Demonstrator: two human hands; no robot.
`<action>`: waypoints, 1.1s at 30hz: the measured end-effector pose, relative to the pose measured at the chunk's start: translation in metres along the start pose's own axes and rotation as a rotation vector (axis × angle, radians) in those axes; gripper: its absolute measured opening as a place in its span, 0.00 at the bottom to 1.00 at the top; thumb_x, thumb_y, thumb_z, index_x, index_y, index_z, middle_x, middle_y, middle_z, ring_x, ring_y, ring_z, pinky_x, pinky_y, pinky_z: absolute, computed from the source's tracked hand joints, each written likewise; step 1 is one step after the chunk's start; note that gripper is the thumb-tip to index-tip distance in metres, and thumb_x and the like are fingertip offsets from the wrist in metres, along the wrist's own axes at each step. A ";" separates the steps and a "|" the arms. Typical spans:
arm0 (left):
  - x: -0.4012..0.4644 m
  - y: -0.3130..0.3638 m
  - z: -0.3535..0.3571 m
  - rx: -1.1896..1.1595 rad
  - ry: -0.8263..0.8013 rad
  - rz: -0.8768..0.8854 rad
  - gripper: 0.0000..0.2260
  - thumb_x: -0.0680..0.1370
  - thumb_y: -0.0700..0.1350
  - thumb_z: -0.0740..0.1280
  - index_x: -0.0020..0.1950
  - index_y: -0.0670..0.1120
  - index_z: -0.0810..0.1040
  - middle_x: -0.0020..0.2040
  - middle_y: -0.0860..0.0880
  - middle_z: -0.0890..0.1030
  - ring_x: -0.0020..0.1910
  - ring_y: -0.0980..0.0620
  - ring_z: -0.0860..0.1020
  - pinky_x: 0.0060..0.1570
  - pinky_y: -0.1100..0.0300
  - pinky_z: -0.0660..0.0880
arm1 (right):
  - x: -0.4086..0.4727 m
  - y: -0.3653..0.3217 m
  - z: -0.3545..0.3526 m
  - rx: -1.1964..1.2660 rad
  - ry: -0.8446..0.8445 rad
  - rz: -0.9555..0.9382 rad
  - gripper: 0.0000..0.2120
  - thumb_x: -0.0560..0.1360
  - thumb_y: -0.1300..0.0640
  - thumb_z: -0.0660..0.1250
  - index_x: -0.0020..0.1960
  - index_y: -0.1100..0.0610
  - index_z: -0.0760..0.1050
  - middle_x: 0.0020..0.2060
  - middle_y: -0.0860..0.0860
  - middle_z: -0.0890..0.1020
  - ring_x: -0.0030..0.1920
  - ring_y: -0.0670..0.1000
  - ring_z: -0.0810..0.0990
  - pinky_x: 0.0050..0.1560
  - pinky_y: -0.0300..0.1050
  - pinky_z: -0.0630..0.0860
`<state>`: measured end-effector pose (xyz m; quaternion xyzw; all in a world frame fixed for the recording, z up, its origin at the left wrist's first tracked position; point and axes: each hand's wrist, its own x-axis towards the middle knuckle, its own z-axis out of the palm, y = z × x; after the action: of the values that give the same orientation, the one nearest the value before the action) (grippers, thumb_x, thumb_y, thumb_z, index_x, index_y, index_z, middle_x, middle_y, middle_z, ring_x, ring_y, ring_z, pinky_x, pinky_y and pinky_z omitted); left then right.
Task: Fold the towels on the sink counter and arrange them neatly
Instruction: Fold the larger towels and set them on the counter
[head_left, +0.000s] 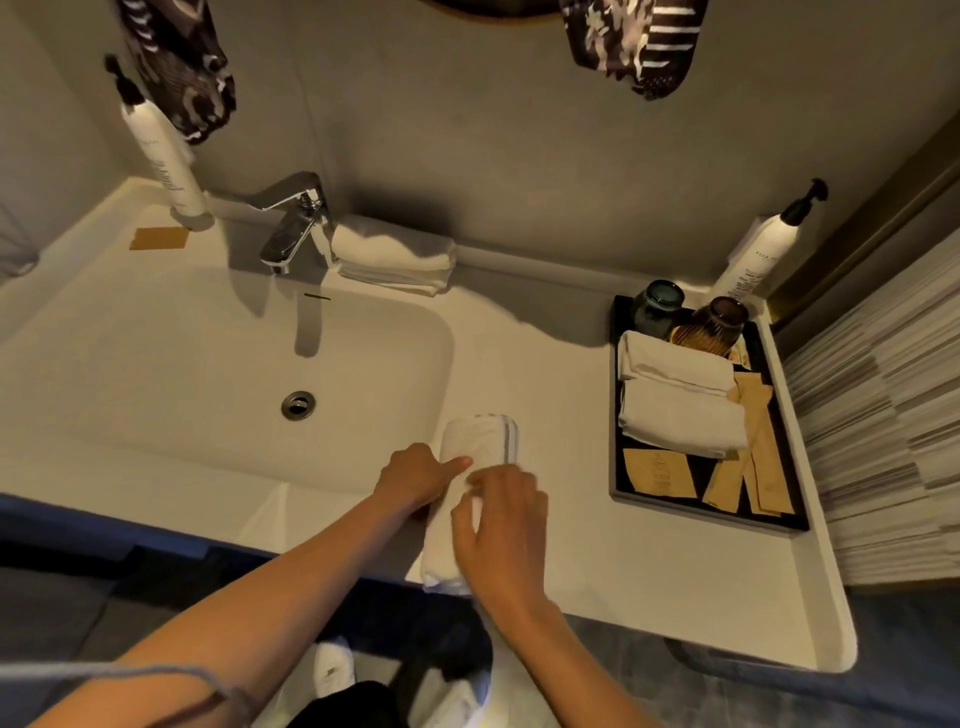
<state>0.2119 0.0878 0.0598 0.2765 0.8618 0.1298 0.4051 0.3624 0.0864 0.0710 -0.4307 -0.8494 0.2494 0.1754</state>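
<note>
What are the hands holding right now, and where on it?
Both are on the white towel at the counter's front edge. The left hand presses its left side mid-length; the right hand pinches a fold near the middle. Nothing is lifted.

Soft white terry-cloth towel (480, 441), glossy smooth white counter (571, 374), polished chrome metal faucet (293, 223).

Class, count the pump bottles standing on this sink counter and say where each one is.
2. One pump bottle stands at the back left corner, left of the tap. The other pump bottle stands at the back right, behind the black tray. None seems hidden.
</note>
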 end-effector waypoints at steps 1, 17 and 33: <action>0.000 0.000 0.000 -0.020 -0.014 -0.004 0.33 0.75 0.68 0.62 0.59 0.38 0.77 0.56 0.41 0.82 0.52 0.43 0.80 0.43 0.57 0.71 | 0.006 0.003 0.003 -0.058 0.051 0.093 0.15 0.77 0.50 0.60 0.61 0.54 0.73 0.56 0.51 0.76 0.54 0.51 0.74 0.55 0.48 0.73; 0.014 -0.007 -0.003 -0.088 -0.119 -0.192 0.21 0.72 0.58 0.74 0.40 0.41 0.73 0.34 0.46 0.78 0.30 0.52 0.76 0.25 0.64 0.70 | 0.020 -0.002 0.054 -0.276 0.012 0.344 0.33 0.78 0.42 0.52 0.78 0.58 0.54 0.71 0.58 0.68 0.63 0.59 0.74 0.59 0.56 0.74; -0.001 0.006 -0.004 -0.597 -0.066 -0.266 0.25 0.71 0.46 0.78 0.61 0.34 0.76 0.51 0.39 0.82 0.46 0.45 0.81 0.46 0.54 0.81 | 0.032 0.007 0.035 -0.211 -0.114 0.348 0.38 0.77 0.33 0.47 0.79 0.50 0.40 0.63 0.56 0.71 0.60 0.58 0.72 0.54 0.55 0.76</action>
<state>0.2120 0.0923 0.0659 0.0346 0.8006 0.3139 0.5092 0.3305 0.1059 0.0410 -0.5718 -0.7923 0.2098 0.0352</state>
